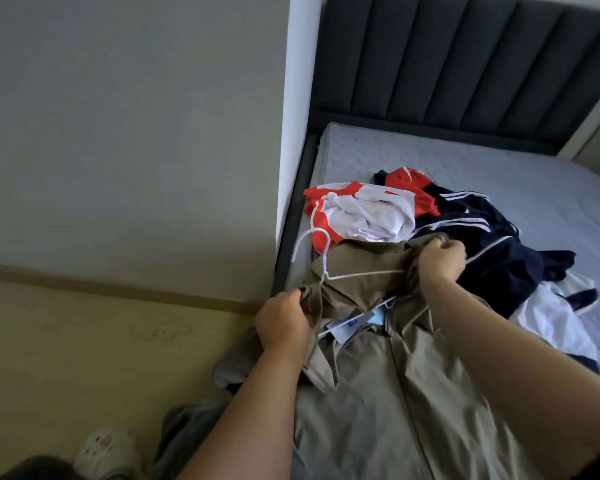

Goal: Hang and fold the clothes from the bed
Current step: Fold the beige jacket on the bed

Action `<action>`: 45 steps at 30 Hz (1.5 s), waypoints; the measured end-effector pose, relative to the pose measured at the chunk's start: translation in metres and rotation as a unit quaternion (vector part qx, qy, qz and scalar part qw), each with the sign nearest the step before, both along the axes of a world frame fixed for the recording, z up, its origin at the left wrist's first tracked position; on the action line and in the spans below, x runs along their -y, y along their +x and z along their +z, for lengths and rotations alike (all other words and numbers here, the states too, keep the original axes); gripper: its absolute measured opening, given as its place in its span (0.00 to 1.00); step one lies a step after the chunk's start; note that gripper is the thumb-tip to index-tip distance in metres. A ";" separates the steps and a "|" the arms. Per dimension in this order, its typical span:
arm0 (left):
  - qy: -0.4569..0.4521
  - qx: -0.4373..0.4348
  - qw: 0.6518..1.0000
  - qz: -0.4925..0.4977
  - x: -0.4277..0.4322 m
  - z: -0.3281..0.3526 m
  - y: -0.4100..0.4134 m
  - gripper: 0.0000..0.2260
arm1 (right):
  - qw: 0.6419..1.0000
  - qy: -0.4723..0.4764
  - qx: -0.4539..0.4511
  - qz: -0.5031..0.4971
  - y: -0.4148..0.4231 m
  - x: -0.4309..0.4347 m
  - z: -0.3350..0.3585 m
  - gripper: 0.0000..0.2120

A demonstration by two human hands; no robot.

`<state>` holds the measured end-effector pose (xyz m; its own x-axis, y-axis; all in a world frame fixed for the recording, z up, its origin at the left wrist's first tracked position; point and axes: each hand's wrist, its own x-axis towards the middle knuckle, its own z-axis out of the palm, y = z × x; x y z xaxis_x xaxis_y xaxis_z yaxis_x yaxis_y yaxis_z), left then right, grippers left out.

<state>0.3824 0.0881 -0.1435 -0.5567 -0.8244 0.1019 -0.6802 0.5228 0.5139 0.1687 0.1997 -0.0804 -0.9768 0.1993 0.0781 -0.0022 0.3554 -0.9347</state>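
A khaki zip jacket (pixel 388 386) lies spread on the near part of the bed, collar end away from me. A white wire hanger (pixel 326 268) sits inside its neck, hook sticking out toward the wall. My left hand (pixel 283 320) grips the jacket's left shoulder fabric. My right hand (pixel 442 259) pinches the right shoulder fabric over the hanger's arm. White and blue tags (pixel 352 323) show at the collar.
Behind the jacket lie a red and white garment (pixel 361 211), a navy striped garment (pixel 492 244) and a white one (pixel 555 317) on the grey mattress (pixel 430 154). A padded headboard (pixel 465 64) stands at the back, a wall corner (pixel 291 133) and floor to the left.
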 end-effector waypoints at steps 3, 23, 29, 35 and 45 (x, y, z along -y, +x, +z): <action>0.012 -0.013 1.000 -0.020 -0.001 -0.004 -0.003 0.09 | 0.967 0.036 -0.027 0.250 0.049 0.023 0.004 0.06; 0.010 -0.208 0.978 0.032 0.019 0.066 0.005 0.09 | 0.874 0.203 -0.191 0.398 0.092 0.059 0.033 0.24; -0.090 -0.209 0.973 0.034 0.074 0.193 0.013 0.05 | 0.887 0.127 -0.244 0.372 0.115 0.108 0.146 0.28; -0.205 -0.232 0.948 0.077 0.115 0.321 0.064 0.12 | 0.877 0.063 -0.311 0.361 0.162 0.146 0.267 0.27; -0.370 -0.282 0.880 0.094 0.148 0.464 0.173 0.09 | 0.834 -0.202 -0.378 0.347 0.249 0.179 0.423 0.17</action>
<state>0.5556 -0.0600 0.3201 -0.1075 -0.4877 0.8664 -0.5363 0.7622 0.3625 0.4177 0.0205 0.3428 -0.5705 -0.2350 0.7869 -0.7189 -0.3203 -0.6169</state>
